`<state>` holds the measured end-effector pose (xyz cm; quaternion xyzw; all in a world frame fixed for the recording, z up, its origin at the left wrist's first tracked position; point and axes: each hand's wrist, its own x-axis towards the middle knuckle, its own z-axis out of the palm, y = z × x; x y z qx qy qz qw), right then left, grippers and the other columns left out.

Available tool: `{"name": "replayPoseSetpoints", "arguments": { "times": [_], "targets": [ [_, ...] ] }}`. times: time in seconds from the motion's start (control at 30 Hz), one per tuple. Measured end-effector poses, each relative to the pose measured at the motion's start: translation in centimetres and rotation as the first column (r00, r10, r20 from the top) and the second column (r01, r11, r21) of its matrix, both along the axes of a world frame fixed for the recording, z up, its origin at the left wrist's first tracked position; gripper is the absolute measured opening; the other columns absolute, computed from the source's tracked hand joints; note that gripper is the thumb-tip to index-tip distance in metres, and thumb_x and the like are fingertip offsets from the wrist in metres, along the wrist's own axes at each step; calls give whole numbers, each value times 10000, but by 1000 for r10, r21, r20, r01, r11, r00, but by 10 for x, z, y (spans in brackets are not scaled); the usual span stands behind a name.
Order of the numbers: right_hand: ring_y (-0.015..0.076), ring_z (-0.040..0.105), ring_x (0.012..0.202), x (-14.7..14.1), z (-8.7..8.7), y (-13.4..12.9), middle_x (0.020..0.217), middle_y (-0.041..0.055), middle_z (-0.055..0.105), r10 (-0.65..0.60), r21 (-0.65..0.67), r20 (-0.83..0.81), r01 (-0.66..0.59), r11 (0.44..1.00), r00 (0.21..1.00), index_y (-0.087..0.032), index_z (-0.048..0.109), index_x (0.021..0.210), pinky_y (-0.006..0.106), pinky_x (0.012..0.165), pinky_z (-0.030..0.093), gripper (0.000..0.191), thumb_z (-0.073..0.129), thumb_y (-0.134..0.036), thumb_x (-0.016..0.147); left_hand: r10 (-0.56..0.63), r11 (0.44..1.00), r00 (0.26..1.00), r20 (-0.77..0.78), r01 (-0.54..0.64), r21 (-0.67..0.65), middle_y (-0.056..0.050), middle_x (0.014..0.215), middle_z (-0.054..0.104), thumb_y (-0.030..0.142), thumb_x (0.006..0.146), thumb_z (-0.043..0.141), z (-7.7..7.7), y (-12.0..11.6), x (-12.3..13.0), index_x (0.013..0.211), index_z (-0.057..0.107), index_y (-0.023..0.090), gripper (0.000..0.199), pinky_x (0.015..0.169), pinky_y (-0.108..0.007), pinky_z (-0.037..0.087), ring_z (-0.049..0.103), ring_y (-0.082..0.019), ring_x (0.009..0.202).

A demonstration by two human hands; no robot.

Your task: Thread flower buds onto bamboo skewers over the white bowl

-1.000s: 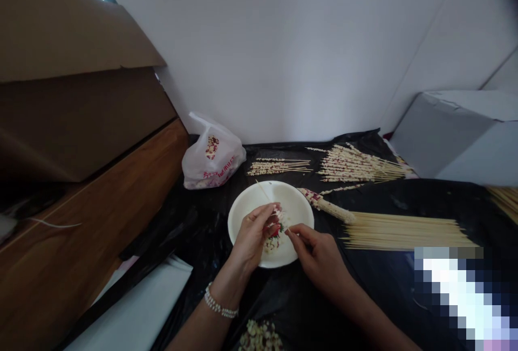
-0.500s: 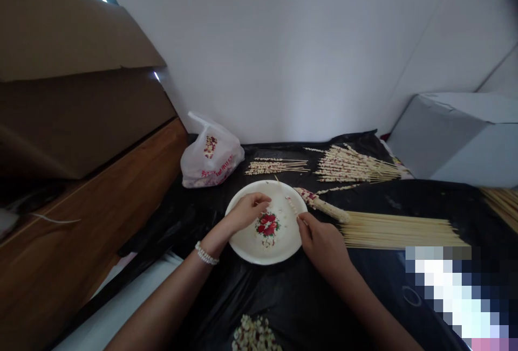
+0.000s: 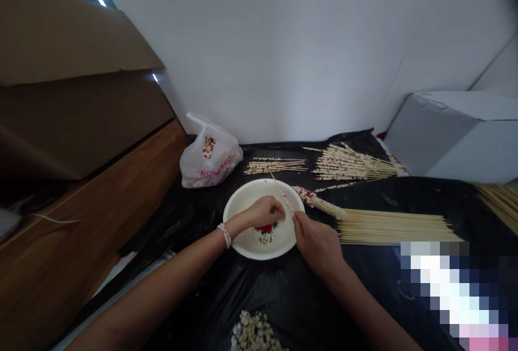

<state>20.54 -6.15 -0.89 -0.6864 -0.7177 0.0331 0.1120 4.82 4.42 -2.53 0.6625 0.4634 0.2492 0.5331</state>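
Note:
My right hand (image 3: pixel 318 238) grips a thin skewer (image 3: pixel 287 203) at the right rim of a white basin (image 3: pixel 238 246). Pale and reddish kernels are threaded along the skewer, and its bare tip slants up and left across the basin. My left hand (image 3: pixel 267 212), wearing a beaded bracelet, is over the middle of the basin with its fingers curled together. What those fingers hold, if anything, is too small to make out. Loose kernels (image 3: pixel 265 236) lie in the basin beside a printed red flower. A partly stripped corn cob (image 3: pixel 324 202) lies right of the basin.
Behind the basin stand a white plastic bag (image 3: pixel 210 159) and two groups of threaded skewers (image 3: pixel 271 166). Bare skewers (image 3: pixel 396 226) lie at right, near a white box (image 3: pixel 449 135). A kernel pile (image 3: pixel 256 335) sits in front on black sheeting. Cardboard (image 3: pixel 81 119) borders the left.
My left hand has moved right within the basin, and its fingers have curled in. My right hand still holds the skewer, slightly shifted left.

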Motion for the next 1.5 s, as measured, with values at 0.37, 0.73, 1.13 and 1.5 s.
{"name": "replayPoseSetpoints", "arguments": {
  "times": [0.37, 0.73, 1.13, 1.5],
  "targets": [
    [235, 727, 654, -1, 2, -2, 762, 67, 761, 4, -6, 15, -4, 1000, 1000, -203, 639, 929, 270, 474, 269, 208, 447, -259, 985, -312, 911, 922, -228, 359, 202, -40, 752, 709, 157, 693, 616, 2, -16, -3, 869, 744, 193, 221, 592, -254, 434, 597, -173, 646],
    [235, 725, 658, 0, 2, -2, 766, 64, 761, 4, -12, 18, -4, 1000, 1000, -204, 657, 958, 260, 471, 269, 233, 438, -278, 991, -64, 957, 932, -357, 158, 243, -42, 646, 660, 153, 716, 612, 8, -12, -50, 652, 710, 212, 132, 626, -265, 390, 561, -179, 623],
    [222, 723, 644, -1, 1, -1, 740, 58, 762, 4, -8, 18, -4, 1000, 1000, -210, 659, 943, 267, 469, 240, 219, 453, -271, 983, -198, 829, 845, -497, 415, 375, -62, 817, 671, 434, 935, 406, 30, -51, -34, 837, 696, 221, 373, 741, -310, 414, 589, -215, 779],
    [225, 721, 650, -1, 0, -3, 756, 51, 765, 7, 5, 27, -7, 1000, 1000, -213, 653, 955, 269, 474, 248, 198, 462, -257, 982, -201, 650, 615, -763, 666, 366, -130, 1003, 632, 646, 874, 378, 34, -89, -33, 1032, 617, 170, 556, 830, -402, 432, 594, -288, 924]
  ]
}}
